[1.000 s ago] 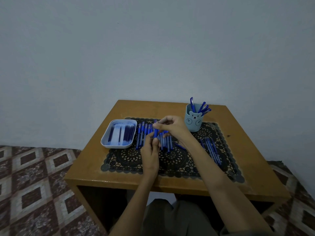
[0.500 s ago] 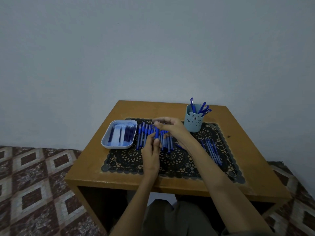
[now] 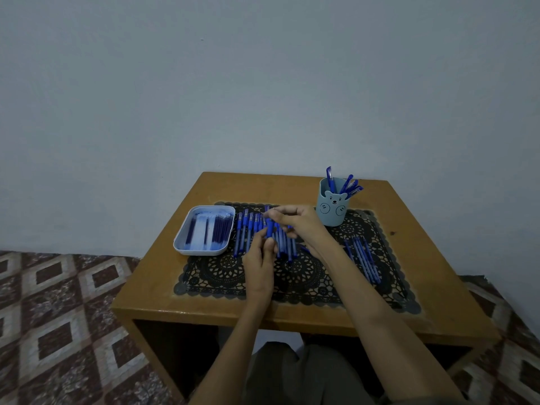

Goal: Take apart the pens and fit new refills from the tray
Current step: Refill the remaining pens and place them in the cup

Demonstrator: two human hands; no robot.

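pen [image 3: 270, 228] barely shifted; left hand [image 3: 258, 264], right hand [image 3: 301, 222] gripping.

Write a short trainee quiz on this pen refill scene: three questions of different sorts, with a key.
1. True or false: the tray of refills lies to the left of the row of pens on the mat.
2. What stands in the bear cup? A) pens B) scissors C) nothing
3. Fill in: the left hand and the right hand together grip one blue ____.
Key: 1 true; 2 A; 3 pen.
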